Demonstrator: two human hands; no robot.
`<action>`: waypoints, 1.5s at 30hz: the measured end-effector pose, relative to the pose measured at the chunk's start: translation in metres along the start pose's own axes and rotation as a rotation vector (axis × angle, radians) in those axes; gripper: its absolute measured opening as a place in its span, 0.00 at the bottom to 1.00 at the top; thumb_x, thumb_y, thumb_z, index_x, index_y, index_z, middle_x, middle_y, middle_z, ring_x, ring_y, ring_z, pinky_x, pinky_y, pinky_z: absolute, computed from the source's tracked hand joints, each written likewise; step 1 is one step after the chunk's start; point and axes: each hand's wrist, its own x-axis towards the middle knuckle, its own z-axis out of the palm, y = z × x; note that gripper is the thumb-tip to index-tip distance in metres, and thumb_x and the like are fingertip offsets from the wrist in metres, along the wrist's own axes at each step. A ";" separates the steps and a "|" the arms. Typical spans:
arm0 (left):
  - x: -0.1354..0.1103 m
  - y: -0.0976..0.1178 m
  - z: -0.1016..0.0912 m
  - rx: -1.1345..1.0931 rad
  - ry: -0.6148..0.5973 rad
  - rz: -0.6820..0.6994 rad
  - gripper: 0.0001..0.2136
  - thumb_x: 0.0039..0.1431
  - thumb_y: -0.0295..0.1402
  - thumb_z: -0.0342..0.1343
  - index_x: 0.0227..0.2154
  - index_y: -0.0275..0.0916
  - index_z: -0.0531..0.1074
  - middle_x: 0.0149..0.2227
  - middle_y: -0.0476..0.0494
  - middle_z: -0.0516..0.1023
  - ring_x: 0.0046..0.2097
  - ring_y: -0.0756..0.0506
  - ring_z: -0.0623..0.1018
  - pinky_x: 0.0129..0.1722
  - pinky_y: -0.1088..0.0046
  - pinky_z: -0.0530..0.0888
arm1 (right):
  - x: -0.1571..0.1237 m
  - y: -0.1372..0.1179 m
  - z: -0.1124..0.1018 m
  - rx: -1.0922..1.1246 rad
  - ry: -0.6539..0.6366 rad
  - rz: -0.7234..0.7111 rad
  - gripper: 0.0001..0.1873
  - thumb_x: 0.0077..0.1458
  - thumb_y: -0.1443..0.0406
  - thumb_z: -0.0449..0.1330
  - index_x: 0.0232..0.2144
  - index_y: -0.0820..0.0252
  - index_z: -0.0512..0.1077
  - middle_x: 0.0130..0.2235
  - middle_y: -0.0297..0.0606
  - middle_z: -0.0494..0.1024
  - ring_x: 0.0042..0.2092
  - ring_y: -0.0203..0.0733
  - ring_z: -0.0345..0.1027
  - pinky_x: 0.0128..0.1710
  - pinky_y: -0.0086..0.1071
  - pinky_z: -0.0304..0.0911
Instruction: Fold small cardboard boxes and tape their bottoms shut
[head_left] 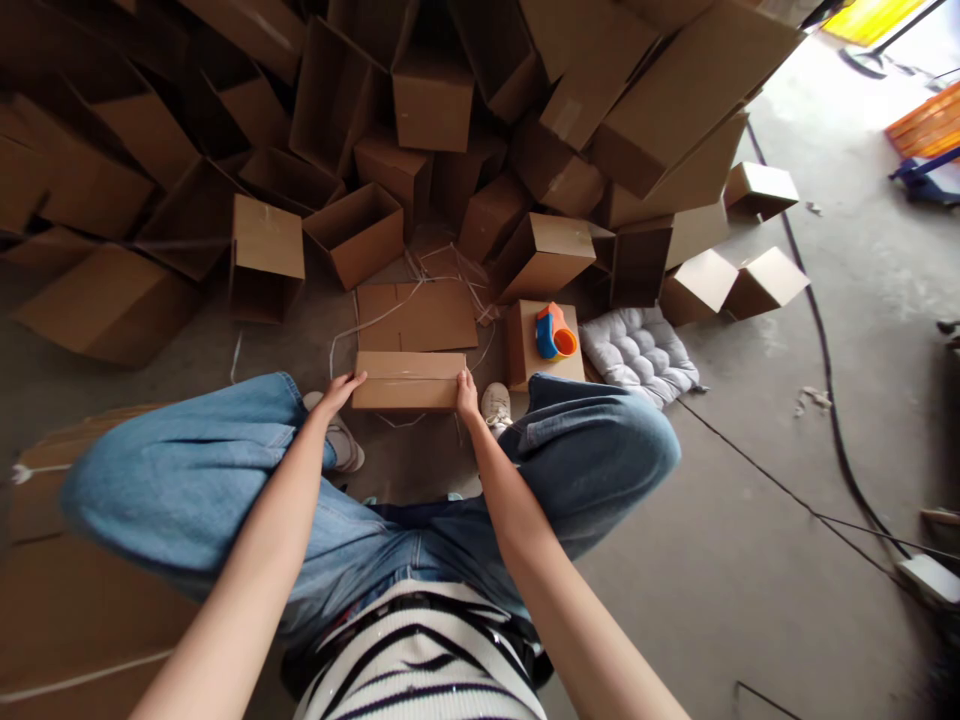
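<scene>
Between my knees is a small cardboard box (409, 382), with a seam running along its top. My left hand (342, 390) grips its left end, and my right hand (466, 393) grips the right end. Just beyond the box lies a flat piece of cardboard (416, 315) with thin white straps around it. To the right, an orange and blue tape dispenser (555, 333) rests on another closed carton (523, 345). The undersides of my fingers are hidden by the box.
A heap of open cardboard boxes (433, 95) fills the far side. A grey tufted cushion (641, 352) lies at the right. Black cables (825, 370) cross the floor to a white power strip (930, 578). Flat cardboard sheets (82, 590) lie at my left.
</scene>
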 end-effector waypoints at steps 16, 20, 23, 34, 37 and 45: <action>-0.005 0.027 0.047 0.430 0.195 -0.114 0.52 0.42 0.55 0.67 0.64 0.27 0.52 0.64 0.16 0.60 0.65 0.28 0.65 0.59 0.57 0.66 | -0.018 -0.027 0.005 -0.411 0.052 -0.211 0.36 0.64 0.64 0.41 0.71 0.67 0.40 0.69 0.53 0.52 0.69 0.47 0.51 0.65 0.39 0.51; -0.017 0.029 0.057 0.407 0.218 -0.148 0.59 0.34 0.58 0.69 0.64 0.30 0.50 0.63 0.16 0.60 0.63 0.25 0.66 0.58 0.54 0.67 | -0.020 -0.029 0.004 -0.422 0.017 -0.204 0.48 0.58 0.48 0.54 0.71 0.64 0.40 0.69 0.56 0.50 0.67 0.56 0.53 0.63 0.43 0.53; -0.014 0.029 0.056 0.396 0.221 -0.166 0.58 0.34 0.56 0.70 0.63 0.30 0.51 0.63 0.16 0.61 0.63 0.25 0.66 0.58 0.54 0.67 | -0.023 -0.034 0.003 -0.394 0.012 -0.138 0.53 0.54 0.45 0.57 0.71 0.61 0.39 0.69 0.57 0.50 0.65 0.61 0.57 0.61 0.46 0.57; -0.016 0.032 0.055 0.387 0.252 -0.181 0.58 0.33 0.54 0.72 0.63 0.30 0.52 0.63 0.17 0.62 0.63 0.25 0.66 0.58 0.53 0.66 | -0.021 -0.040 0.004 -0.327 0.056 0.078 0.46 0.44 0.46 0.67 0.59 0.61 0.59 0.56 0.53 0.72 0.56 0.57 0.69 0.56 0.44 0.64; -0.017 0.033 0.052 0.387 0.263 -0.168 0.55 0.34 0.54 0.71 0.62 0.31 0.54 0.62 0.18 0.64 0.62 0.25 0.67 0.58 0.52 0.67 | -0.020 -0.037 0.006 -0.335 0.070 0.075 0.41 0.45 0.45 0.67 0.55 0.60 0.62 0.54 0.51 0.74 0.54 0.56 0.71 0.53 0.43 0.65; -0.010 0.030 0.037 0.367 0.218 -0.160 0.44 0.39 0.49 0.71 0.57 0.37 0.60 0.56 0.30 0.73 0.57 0.32 0.74 0.54 0.60 0.71 | -0.018 -0.034 0.004 -0.303 0.061 0.058 0.36 0.49 0.49 0.65 0.56 0.59 0.62 0.53 0.48 0.76 0.53 0.56 0.71 0.53 0.44 0.64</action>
